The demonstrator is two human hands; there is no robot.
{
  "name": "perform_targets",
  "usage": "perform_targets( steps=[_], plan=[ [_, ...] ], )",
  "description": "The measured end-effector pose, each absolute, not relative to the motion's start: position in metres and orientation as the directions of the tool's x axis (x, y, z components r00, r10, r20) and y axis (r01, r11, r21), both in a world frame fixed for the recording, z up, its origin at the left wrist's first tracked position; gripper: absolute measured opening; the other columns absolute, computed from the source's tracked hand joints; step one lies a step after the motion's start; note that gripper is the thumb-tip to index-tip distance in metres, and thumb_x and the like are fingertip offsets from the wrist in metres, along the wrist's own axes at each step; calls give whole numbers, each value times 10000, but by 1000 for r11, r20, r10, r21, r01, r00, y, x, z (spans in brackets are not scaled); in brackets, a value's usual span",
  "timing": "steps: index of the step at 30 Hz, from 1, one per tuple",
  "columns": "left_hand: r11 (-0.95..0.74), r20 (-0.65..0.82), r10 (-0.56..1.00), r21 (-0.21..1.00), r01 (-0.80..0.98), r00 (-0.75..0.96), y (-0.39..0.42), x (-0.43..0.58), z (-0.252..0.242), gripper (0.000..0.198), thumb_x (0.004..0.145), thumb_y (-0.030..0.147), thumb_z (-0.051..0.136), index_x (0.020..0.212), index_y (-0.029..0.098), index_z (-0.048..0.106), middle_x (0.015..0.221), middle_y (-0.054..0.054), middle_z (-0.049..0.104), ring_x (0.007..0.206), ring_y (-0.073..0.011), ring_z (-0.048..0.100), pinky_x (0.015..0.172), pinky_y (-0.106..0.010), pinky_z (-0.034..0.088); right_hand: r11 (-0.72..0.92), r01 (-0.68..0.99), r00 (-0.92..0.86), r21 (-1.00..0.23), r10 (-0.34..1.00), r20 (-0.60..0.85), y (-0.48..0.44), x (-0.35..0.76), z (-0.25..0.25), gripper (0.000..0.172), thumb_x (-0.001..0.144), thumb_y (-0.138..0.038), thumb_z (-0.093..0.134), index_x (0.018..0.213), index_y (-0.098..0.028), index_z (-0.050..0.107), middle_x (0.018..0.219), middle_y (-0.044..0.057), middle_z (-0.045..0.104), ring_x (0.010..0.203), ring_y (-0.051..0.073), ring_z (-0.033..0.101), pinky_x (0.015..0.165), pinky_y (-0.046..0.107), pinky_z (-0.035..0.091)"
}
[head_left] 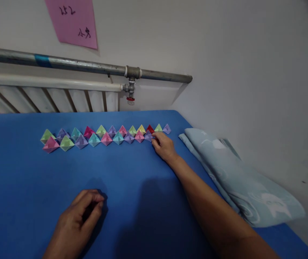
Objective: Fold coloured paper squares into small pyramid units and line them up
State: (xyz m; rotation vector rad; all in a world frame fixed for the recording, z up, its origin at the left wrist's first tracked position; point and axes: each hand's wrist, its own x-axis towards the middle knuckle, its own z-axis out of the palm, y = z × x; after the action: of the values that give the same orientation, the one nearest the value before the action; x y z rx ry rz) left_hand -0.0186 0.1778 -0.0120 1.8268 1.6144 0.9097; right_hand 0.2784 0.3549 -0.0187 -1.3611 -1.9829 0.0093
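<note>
Two rows of small folded paper boats in many colours stand on the blue surface, among them a pink boat [51, 144] at the front left and a lilac boat [167, 128] at the back right. At the right end of the front row, my right hand [164, 146] pinches the edge of a purple paper boat [148, 136]; the fingers cover part of it. A red boat [150, 128] sits just behind. Nearer to me, my left hand [79, 214] rests with fingers curled towards the thumb, and nothing shows between them.
A folded pale blue cloth [240, 180] with white patterns lies along the right wall. Behind the blue surface [127, 216] are a white radiator [59, 99], a metal pipe [89, 64] and a valve with a red knob [130, 99]. Pink paper [74, 23] with handwriting hangs above.
</note>
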Motion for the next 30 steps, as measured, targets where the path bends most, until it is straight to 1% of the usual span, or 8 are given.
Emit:
perform_targets(
  steps=[3,7,10,20,23,25,27,30],
  plan=[
    [-136,131,990,766,628,54,178,-18,-11,260,786,483,531,767,267,675,856,-26,688,783,-201,666,696,-289,558,432,806,-180,-404,830,528,357,279,-20,142,838,-203,507,923,-194,621,820,48,654,718,178,588,677,288,453],
    [-119,116,992,765,633,46,179,-17,-10,280,779,499,527,753,263,675,856,-32,691,792,-208,664,698,-294,557,419,805,-171,-420,842,512,359,279,-20,136,841,-180,476,815,-202,608,789,40,647,726,176,582,684,286,441],
    [-123,120,992,762,635,48,179,-17,-10,277,785,493,521,754,266,676,862,-33,689,799,-208,665,700,-296,555,417,803,-167,-426,844,510,359,279,-20,137,842,-179,472,806,-200,602,789,40,645,728,176,580,690,288,438],
    [-142,136,989,755,640,59,180,-18,-12,255,791,482,529,769,270,669,855,-24,684,780,-203,666,685,-288,556,411,801,-166,-435,851,498,359,276,-18,133,854,-190,478,826,-195,608,816,51,653,744,183,588,705,291,443],
    [-145,142,988,753,642,56,179,-17,-12,255,794,479,528,772,268,670,862,-25,685,778,-201,668,681,-286,556,390,807,-148,-443,860,489,359,275,-19,138,849,-205,502,922,-185,618,814,48,653,708,177,585,677,281,442],
    [-149,146,988,754,640,58,178,-17,-12,250,798,474,528,778,269,670,867,-24,684,781,-199,669,684,-283,557,367,814,-123,-450,867,483,358,276,-19,187,845,-213,513,1001,-180,610,793,37,647,664,168,575,648,273,439],
    [-156,150,987,753,640,63,178,-17,-12,242,801,466,529,782,270,670,872,-21,685,792,-197,671,689,-279,558,329,828,-83,-454,872,482,355,278,-20,221,857,-204,477,1038,-172,599,754,28,631,629,164,562,634,272,435],
    [-159,157,986,747,645,62,178,-18,-12,237,797,462,533,776,270,670,864,-17,688,804,-197,675,693,-275,561,265,856,-25,-443,878,478,350,285,-19,229,869,-171,405,975,-168,607,734,34,615,643,169,561,653,281,436]
  ],
)
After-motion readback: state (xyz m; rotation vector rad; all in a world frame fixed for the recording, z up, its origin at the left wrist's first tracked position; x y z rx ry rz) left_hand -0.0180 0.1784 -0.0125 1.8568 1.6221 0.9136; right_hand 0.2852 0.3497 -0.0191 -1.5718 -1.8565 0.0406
